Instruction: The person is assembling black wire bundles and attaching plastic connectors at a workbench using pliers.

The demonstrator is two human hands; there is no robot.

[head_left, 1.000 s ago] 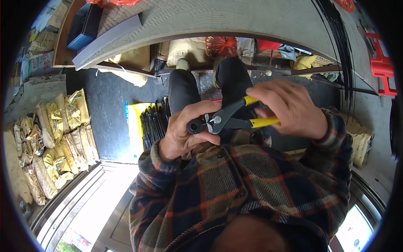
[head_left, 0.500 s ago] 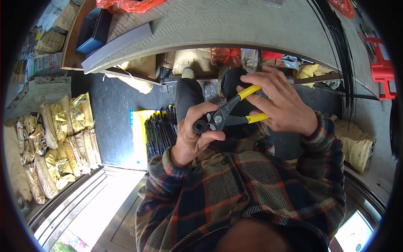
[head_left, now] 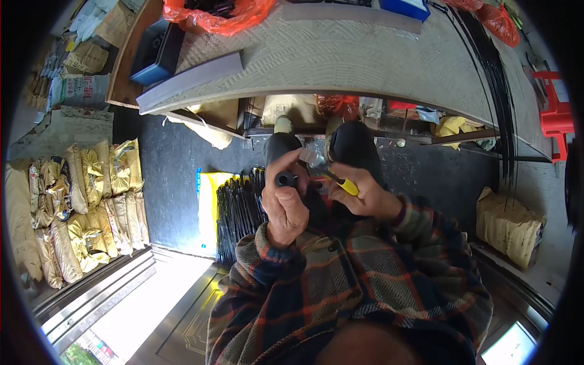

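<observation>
My left hand is closed around a black cylindrical piece with a round hole in its end, the thumb pressed below it. My right hand grips a pair of pliers by its yellow handles. The handles are squeezed close together. The metal head of the pliers, blurred, lies beside my left fingers, just beyond the black piece. Whether the jaws bite on anything cannot be made out. Both hands are above my knees.
Ahead stands a grey worktop with a blue bin, an orange-red plastic bag and long black strands. Black rods lie on a yellow sack at left. Wrapped packages fill the far left; a red stool is at right.
The pliers' handles, spread wide before, are now nearly together. My right hand has moved left and down toward my left hand. The view has shifted, showing more of the worktop.
</observation>
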